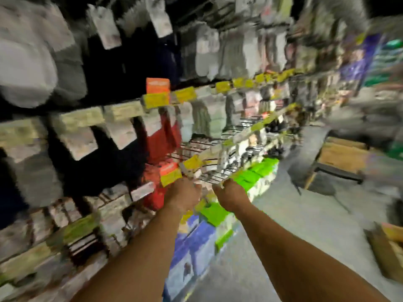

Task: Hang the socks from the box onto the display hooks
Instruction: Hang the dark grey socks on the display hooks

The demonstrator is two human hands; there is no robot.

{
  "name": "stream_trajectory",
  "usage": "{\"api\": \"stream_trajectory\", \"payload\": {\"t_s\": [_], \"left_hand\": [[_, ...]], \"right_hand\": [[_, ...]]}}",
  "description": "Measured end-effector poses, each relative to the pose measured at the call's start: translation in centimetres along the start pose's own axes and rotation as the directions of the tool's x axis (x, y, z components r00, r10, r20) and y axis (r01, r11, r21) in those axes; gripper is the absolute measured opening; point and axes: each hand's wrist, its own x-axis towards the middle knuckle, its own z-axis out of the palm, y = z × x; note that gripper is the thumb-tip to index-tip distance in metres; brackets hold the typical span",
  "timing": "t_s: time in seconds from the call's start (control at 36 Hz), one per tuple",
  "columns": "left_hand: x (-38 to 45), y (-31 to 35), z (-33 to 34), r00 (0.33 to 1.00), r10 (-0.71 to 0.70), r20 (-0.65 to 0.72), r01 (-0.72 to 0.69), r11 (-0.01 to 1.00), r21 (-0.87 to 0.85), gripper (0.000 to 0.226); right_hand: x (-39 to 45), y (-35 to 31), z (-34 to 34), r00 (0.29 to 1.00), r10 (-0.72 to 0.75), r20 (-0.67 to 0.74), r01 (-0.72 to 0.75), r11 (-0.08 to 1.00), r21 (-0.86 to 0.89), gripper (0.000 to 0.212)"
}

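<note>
The view is badly blurred by motion. Both my arms reach forward to a sock display wall. My left hand (183, 196) and my right hand (229, 196) sit close together at the tips of a row of bare metal display hooks (209, 162). Their fingers point away from me and are hidden, so I cannot see whether they hold a sock pack. Red socks (161, 138) hang just left of the bare hooks. Black, grey and white socks (122, 136) fill the hooks further left and above. Yellow price tags (156, 100) cap the hook ends.
Green-labelled packs (253, 177) and blue packs (196, 243) hang on the lower rows under my hands. A cardboard box (388, 247) lies on the grey floor at the right edge. A wooden pallet or low cart (340, 158) stands further down the aisle.
</note>
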Motion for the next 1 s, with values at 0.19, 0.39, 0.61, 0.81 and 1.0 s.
{"api": "stream_trajectory", "payload": {"t_s": [0.19,0.39,0.61,0.81,1.0], "left_hand": [[5.3,15.8,12.5,0.957,0.202,0.208,-0.207,0.978,0.001,0.063],[10.2,26.9,21.2,0.898,0.307,0.315,-0.305,0.951,-0.057,0.055],[22.1,38.3,27.5,0.832,0.403,0.380,-0.420,0.907,-0.043,0.044],[32.3,48.8,32.1,0.773,0.483,0.411,-0.496,0.864,-0.082,0.041],[42.0,57.2,38.5,0.745,0.485,0.458,-0.513,0.856,-0.071,0.044]], "right_hand": [[3.6,15.9,-9.8,0.937,0.312,-0.154,-0.306,0.950,0.065,0.055],[9.3,26.0,-15.5,0.857,0.472,-0.207,-0.465,0.881,0.086,0.056],[22.9,32.9,-22.0,0.795,0.549,-0.257,-0.535,0.835,0.128,0.053],[33.1,39.0,-27.9,0.753,0.588,-0.296,-0.569,0.807,0.158,0.057],[43.9,46.8,-32.1,0.722,0.631,-0.285,-0.593,0.776,0.215,0.055]]}}
